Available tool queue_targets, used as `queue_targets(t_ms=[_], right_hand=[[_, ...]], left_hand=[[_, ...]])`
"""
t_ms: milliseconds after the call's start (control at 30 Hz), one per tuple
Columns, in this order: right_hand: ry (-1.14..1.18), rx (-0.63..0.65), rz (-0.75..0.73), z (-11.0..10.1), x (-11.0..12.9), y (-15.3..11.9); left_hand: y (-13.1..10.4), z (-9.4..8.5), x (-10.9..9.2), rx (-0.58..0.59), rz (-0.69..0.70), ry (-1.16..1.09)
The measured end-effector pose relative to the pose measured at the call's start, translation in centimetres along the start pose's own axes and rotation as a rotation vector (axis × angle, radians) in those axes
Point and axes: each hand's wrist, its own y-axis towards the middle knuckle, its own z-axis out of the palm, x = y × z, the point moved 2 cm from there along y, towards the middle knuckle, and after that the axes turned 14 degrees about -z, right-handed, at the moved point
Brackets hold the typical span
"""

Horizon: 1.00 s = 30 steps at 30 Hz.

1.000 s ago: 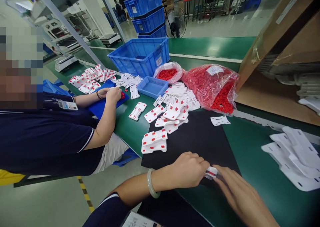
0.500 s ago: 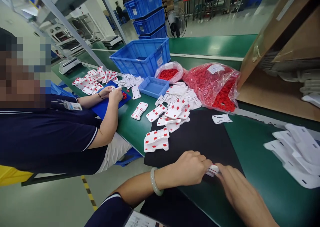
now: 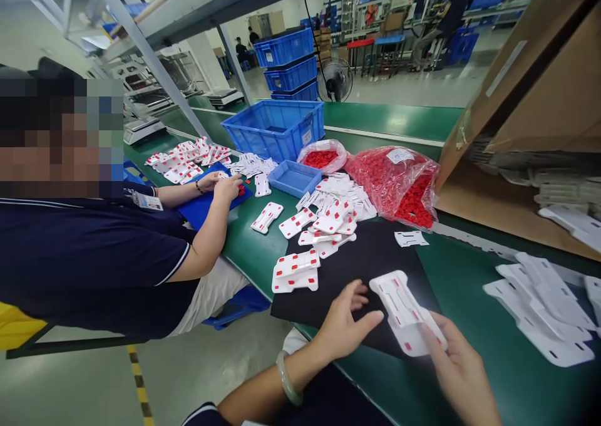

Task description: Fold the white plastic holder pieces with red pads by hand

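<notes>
White piece with red inserts (image 3: 399, 301) | right hand (image 3: 457, 360) — fingers pinching its near end | left hand (image 3: 346, 322) — just let go, fingers loosely spread | support now one-handed

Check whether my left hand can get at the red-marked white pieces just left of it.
Probably yes: your left hand is open and holds nothing, and only bare black mat shows between it and those white pieces.
</notes>
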Motion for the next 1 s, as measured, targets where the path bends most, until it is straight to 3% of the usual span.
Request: queue_targets(t_ms=[67, 133, 267, 367, 467, 533, 833, 1000], right_hand=[[0.108, -0.074, 0.010, 1.5, 0.3, -1.0], [0.138, -0.033, -0.041, 2.4, 0.8, -1.7], [-0.112, -0.065, -0.150, 0.2, 2.3, -1.2], [-0.359, 0.003, -0.399, -1.6, 4.2, 0.5], [-0.498, 0.085, -0.662, -1.7, 5.7, 1.8], [-0.551, 0.109, -0.733, -1.2, 5.8, 2.2], [-0.506, 0.173, -0.666, -0.6, 2.7, 2.0], [-0.369, 0.198, -0.536, -0.4, 1.6, 1.9]], left_hand=[[-0.3, 1.0, 0.4, 0.194, -0.062, -0.221], [-0.3, 1.0, -0.4, 0.251, -0.045, -0.237], [-0.2, -1.2, -3.8, 0.209, 0.102, 0.352], [-0.3, -2.4, -5.8, 0.199, 0.284, 0.751], [-0.2, -2.2, -6.4, 0.176, 0.372, 0.947], [0.0, -1.7, -6.3, 0.173, 0.387, 0.989], [0.5, -0.1, -5.8, 0.158, 0.429, 1.096], [0.9, 0.5, -5.1, 0.121, 0.467, 1.187]])
